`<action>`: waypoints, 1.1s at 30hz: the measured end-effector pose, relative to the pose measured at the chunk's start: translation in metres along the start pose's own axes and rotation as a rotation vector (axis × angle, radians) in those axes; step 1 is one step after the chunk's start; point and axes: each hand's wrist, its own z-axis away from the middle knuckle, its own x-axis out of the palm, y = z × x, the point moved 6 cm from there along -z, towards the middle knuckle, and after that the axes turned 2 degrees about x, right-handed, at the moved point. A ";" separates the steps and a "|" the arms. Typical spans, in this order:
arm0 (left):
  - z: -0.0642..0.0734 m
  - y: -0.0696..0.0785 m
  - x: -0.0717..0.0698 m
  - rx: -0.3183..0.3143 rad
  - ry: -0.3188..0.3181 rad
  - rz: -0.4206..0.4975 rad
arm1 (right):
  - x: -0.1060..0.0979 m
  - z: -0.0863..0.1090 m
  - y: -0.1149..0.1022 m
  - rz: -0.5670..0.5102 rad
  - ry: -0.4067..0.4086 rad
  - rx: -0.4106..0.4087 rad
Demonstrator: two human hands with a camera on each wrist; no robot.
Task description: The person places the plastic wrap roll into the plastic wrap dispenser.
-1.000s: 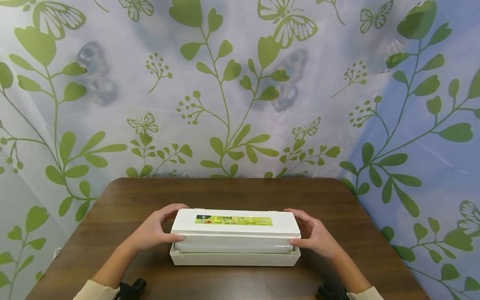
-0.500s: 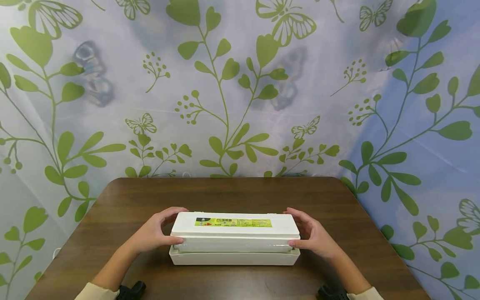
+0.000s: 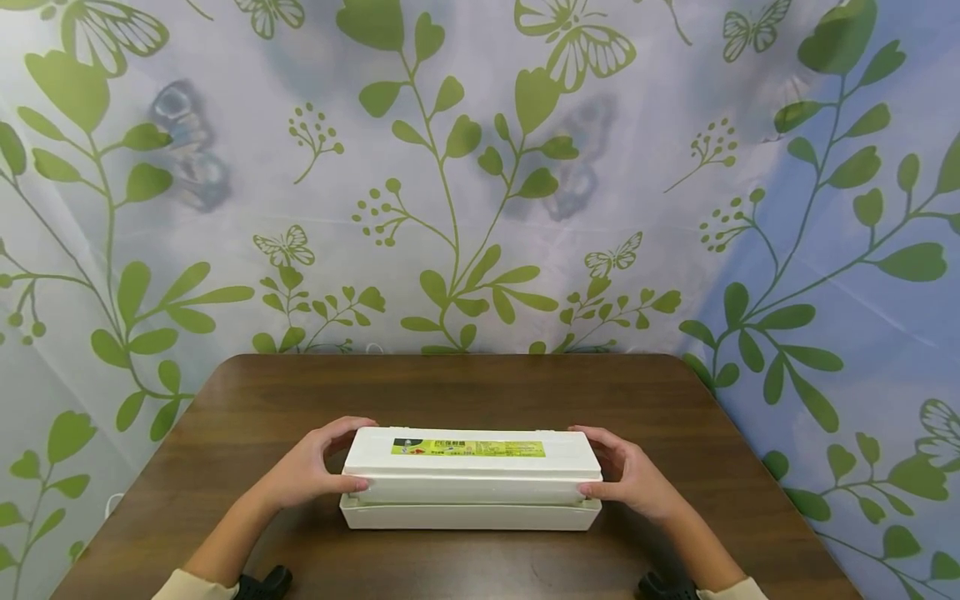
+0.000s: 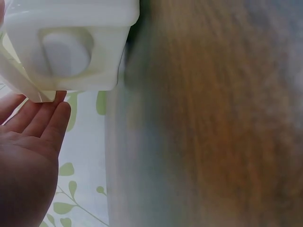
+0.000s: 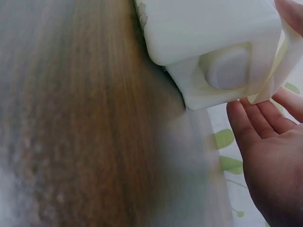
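A white cling film box (image 3: 469,518) lies lengthwise across the table, its lid (image 3: 360,454) lowered over the base with a narrow gap along the front. On the lid is a yellow-green label (image 3: 468,448). My left hand (image 3: 307,467) grips the lid's left end, thumb at the front corner and fingers behind. The right hand (image 3: 633,471) holds the opposite end the same way. In the left wrist view, a round roll end (image 4: 68,53) shows in the box's side opening, with the left fingers (image 4: 49,120) at the lid's edge. A matching roll end (image 5: 228,68) appears in the right wrist view.
The brown wooden table (image 3: 450,392) extends around the box, with rounded far corners. Behind it hangs a pale curtain (image 3: 480,208) printed with green leaves and butterflies. A dark strap (image 3: 264,582) sits at the left wrist, and another (image 3: 666,586) at the right.
The lid has come down slightly between both hands, and the film roll that showed beneath its front edge is now mostly covered. Both hands keep their hold at the ends.
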 end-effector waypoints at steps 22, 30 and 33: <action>0.012 0.004 0.004 0.005 0.013 -0.012 | 0.003 0.008 -0.007 0.059 -0.017 -0.078; 0.013 0.006 0.003 0.052 0.019 0.007 | 0.006 0.011 -0.009 0.049 -0.022 -0.070; 0.013 0.008 0.003 0.081 0.020 0.014 | 0.006 0.011 -0.009 0.044 -0.031 -0.075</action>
